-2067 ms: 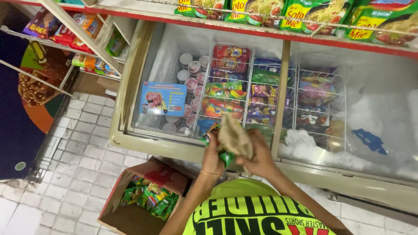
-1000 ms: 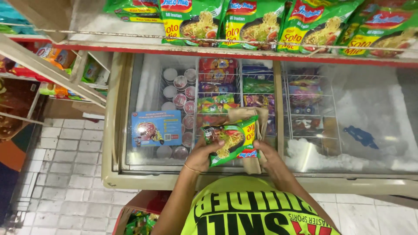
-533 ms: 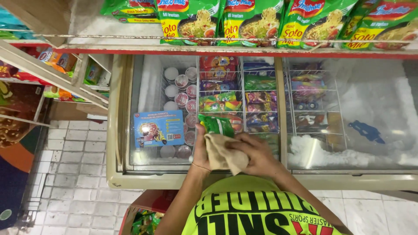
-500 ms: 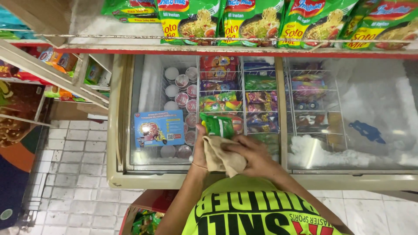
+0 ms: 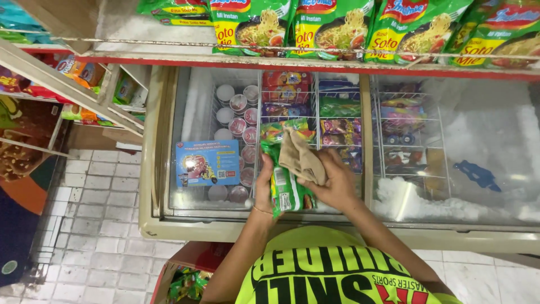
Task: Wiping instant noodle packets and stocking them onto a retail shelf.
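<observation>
While the green instant-noodle packet point(image 5: 286, 188) is held upright above the glass lid of the chest freezer point(image 5: 197, 222), the left hand point(image 5: 264, 188) grips its left edge with fingers closed on it, and the right hand point(image 5: 336, 183) presses a beige cloth point(image 5: 301, 160) to its upper face, fingers clamped on the fabric. Wiping of the packet appears to be in hand. Judged from this, the next move calls for a steady left grip while the cloth is drawn along the wrapper.
</observation>
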